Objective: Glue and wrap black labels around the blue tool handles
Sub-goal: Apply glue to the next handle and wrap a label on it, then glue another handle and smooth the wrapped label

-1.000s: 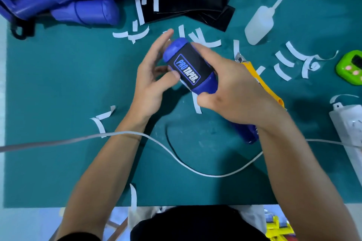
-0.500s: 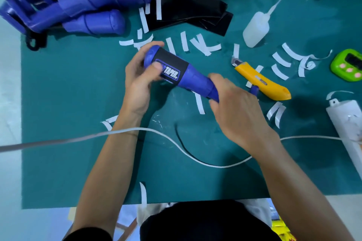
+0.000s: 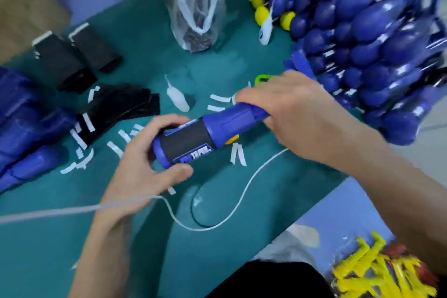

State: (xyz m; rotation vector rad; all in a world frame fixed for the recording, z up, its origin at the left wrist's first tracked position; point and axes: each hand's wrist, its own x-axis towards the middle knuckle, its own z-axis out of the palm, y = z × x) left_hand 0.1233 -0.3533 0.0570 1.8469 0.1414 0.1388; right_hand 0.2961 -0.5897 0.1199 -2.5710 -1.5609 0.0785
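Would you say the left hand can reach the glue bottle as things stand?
Probably not at once: the left hand grips the blue tool by its labelled end. The glue bottle lies just beyond it, nothing between.

The handle [image 3: 193,139] has swung, tip now pointing upper-right.

Holding blue tool handle [image 3: 225,123] roughly level over desk [image 3: 48,237]: left hand [image 3: 145,167] at butt end, right hand [image 3: 290,113] at nose. Black label [image 3: 186,139] wrapped round grip, white lettering low on near side. Loose black labels [image 3: 121,104] fanned on desk at left. Stack of blue handles [image 3: 375,43] far right, blurred.
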